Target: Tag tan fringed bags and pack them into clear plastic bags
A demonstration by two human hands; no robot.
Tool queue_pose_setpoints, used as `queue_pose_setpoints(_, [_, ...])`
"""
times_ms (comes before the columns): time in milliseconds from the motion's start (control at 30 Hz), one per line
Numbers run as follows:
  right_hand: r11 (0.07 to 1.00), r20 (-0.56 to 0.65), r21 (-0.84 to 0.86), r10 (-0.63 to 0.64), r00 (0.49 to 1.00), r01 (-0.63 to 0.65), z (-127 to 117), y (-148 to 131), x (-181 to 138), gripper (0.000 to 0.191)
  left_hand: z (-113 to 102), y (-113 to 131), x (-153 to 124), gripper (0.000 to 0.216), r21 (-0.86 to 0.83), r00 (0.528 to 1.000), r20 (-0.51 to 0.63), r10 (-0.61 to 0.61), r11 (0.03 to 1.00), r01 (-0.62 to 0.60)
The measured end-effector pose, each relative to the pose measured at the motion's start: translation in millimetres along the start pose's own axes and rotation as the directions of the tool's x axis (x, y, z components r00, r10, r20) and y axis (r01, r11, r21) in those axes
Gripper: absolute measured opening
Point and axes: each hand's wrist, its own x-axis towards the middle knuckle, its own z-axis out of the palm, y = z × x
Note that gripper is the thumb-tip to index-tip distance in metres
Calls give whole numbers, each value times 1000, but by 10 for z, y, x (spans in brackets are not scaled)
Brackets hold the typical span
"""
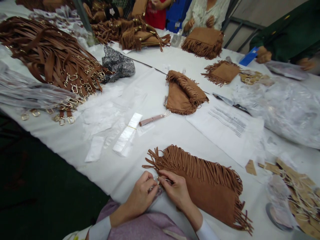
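A brown fringed bag (210, 186) lies flat on the white table in front of me, its long tassels folded up along the far side. At its left end my left hand (143, 191) and my right hand (175, 188) meet, fingertips almost touching. Crinkled clear plastic (158, 195) shows under and between the fingers, and the left fingers are closed on it. The right thumb and fingers pinch something small and shiny, mostly hidden. The right hand rests close against the bag's left edge.
Brown straps (57, 56) with gold clasps are heaped at left. A banded stack of clear sleeves (127, 135) lies beside a wrapped strap (152, 119). Another fringed bag (183, 95) is further back. Corded tan tags (300, 190) and plastic bags (292, 106) cover the right. People work across the table.
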Motion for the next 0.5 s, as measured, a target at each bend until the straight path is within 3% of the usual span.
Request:
queue_pose_setpoints(133, [995,41,-95,-26,999,30,5,-36,48,28,22,-43,-9,15,56,997,16,76,995,-77])
queue_pose_setpoints(267, [970,167,-222,-65,984,102,-63,-129,127,20,34,-89,-15,18,91,989,26,148,985,-150])
queue_pose_setpoints(367, [965,247,-214,-98,964,153,-109,-147,174,21,41,-109,-19,18,94,982,16,191,977,-191])
queue_pose_setpoints(500, [974,243,-177,-99,965,144,-122,-102,177,21,48,-117,-22,17,101,981,17,195,975,-196])
